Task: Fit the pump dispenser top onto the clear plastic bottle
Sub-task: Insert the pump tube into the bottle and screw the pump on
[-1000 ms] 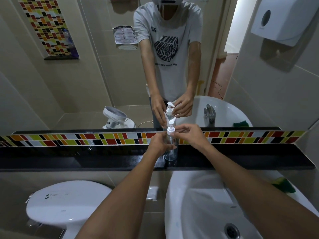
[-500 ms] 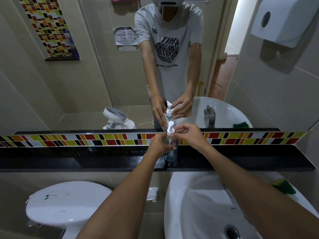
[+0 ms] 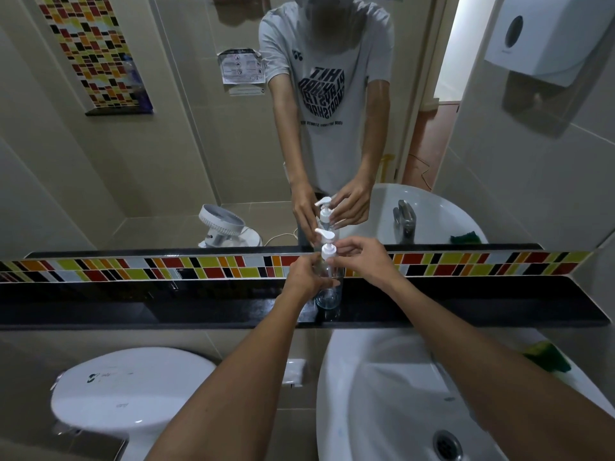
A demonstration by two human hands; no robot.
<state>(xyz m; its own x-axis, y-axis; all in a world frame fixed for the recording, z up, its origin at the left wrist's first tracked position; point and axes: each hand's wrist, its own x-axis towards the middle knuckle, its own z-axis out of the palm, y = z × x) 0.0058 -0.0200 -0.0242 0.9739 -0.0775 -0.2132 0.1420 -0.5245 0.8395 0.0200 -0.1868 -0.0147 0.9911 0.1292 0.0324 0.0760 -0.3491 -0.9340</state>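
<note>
I see the clear plastic bottle [image 3: 327, 287] standing upright on the black shelf [image 3: 166, 311] just right of the frame's centre, its base close to the shelf's front edge and its back near the strip of coloured tiles [image 3: 133, 269] under the mirror [image 3: 166, 144]. My left hand [image 3: 307, 277] is wrapped around the bottle's body from the left, fingers closed on it. My right hand [image 3: 364, 259] comes in from the right with its fingertips [image 3: 332, 259] pinched together on the white collar of the pump dispenser top [image 3: 327, 246], which sits on the bottle's neck with its nozzle pointing to the left of the frame. I cannot tell whether the collar is fully seated. The shelf runs bare to the left and to the right of the bottle, so there is open room along it on both sides. Directly below the bottle, the white sink [image 3: 382, 410] fills the lower right of the frame, its rim tucked under the shelf's front edge. A green sponge [image 3: 549, 359] lies on the sink's right rim, well apart from the hands. In the lower left sits a white toilet lid [image 3: 133, 390]. A white paper towel dispenser [image 3: 549, 34] hangs on the wall in the upper right.
</note>
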